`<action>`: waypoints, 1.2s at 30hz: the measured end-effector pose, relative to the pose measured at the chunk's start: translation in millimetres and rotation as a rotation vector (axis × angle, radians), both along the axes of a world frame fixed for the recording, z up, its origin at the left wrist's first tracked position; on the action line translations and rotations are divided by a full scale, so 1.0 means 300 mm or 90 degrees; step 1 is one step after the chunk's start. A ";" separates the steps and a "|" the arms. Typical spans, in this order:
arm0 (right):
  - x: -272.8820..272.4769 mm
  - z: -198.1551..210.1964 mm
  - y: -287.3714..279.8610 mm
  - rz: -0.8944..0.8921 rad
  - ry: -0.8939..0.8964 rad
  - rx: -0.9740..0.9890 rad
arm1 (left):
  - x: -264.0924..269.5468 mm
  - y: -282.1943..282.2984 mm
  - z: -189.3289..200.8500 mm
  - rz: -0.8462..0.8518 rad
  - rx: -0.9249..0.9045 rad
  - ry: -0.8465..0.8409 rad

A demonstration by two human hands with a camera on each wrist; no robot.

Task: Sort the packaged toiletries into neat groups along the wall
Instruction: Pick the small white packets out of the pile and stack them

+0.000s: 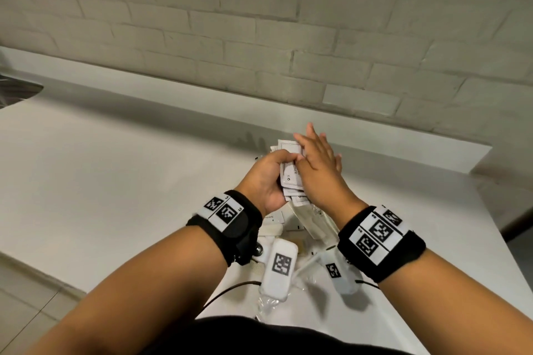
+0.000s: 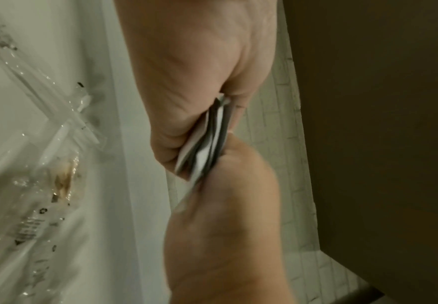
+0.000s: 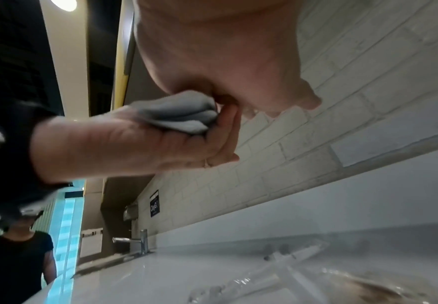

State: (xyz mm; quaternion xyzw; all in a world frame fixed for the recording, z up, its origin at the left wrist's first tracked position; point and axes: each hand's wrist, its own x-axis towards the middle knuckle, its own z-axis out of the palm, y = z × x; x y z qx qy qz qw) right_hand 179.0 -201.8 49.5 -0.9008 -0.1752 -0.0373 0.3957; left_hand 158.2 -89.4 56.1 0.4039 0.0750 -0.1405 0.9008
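My left hand grips a stack of small white sachets above the white counter, thumb curled over the top one. My right hand lies against the stack's right side with straight fingers, pointing toward the brick wall. In the left wrist view the sachets show edge-on, squeezed between my left hand and my right hand. The right wrist view shows the left hand wrapped round the sachets under my right hand.
Clear-wrapped toiletries lie on the counter under my wrists, among them long thin packets. A sink with a faucet is far left. The counter ends at the right. A person in black stands beyond.
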 end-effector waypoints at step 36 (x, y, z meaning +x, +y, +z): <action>-0.077 0.117 -0.047 0.190 0.061 -0.102 | -0.032 0.038 0.028 -0.195 0.017 -0.054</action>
